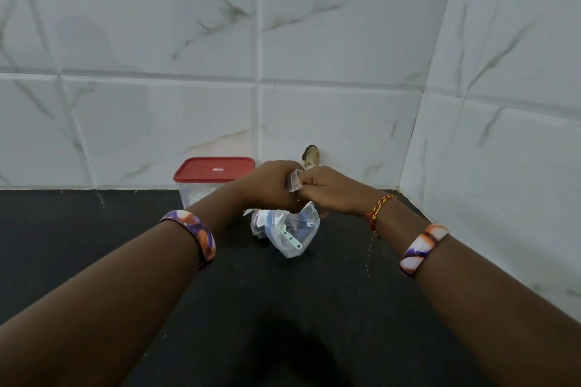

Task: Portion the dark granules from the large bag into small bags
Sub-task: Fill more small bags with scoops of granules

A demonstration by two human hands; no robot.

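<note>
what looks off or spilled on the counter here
No spill shows on the black counter. One oddity: a brownish chipped patch on the wall tile just behind both hands, which pinch a small bag.

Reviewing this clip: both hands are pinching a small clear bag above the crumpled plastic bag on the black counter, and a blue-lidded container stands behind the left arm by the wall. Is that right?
One detail is off: the container's lid is red, not blue, as the head view shows. The rest holds: the left hand and right hand pinch the small clear bag above the crumpled plastic bag on the black counter.

A lidded container (pixel 211 183) is set on the counter (pixel 94 239) against the wall, left of and behind a crumpled bag (pixel 287 231).
</note>
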